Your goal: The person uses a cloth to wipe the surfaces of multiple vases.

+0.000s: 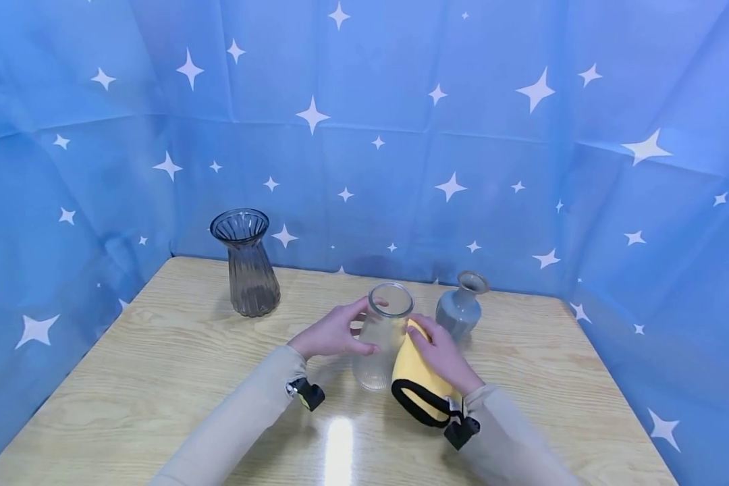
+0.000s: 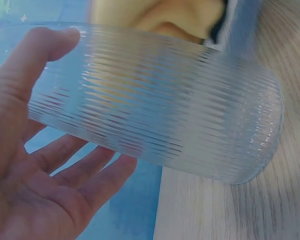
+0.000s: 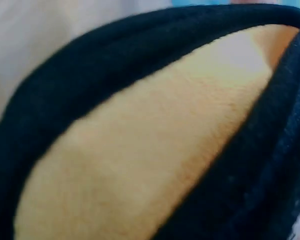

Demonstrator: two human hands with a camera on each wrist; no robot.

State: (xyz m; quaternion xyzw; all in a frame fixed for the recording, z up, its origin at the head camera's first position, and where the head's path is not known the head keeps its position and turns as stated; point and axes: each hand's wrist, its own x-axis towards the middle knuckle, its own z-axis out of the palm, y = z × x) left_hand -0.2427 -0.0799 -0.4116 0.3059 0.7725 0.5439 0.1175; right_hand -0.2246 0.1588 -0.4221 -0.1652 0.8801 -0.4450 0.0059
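Observation:
A clear ribbed glass vase (image 1: pixel 378 358) stands upright, slightly tilted, near the middle of the table. My left hand (image 1: pixel 334 331) holds it from the left, and in the left wrist view the thumb lies on one side of the ribbed glass (image 2: pixel 155 100) with the fingers curved along the other. On the vase's right, my right hand (image 1: pixel 440 352) grips a yellow cloth (image 1: pixel 414 364) with black edging, its fingers close to the upper part of the glass. Folds of that cloth (image 3: pixel 140 135) fill the right wrist view and hide the right fingers there.
Behind the right hand stands a small blue-grey vase (image 1: pixel 458 310) with a narrow neck. A dark, fluted glass vase (image 1: pixel 253 277) is at the back left of the wooden table (image 1: pixel 176 364). Blue curtains (image 1: pixel 389 169) with white stars enclose the back and sides.

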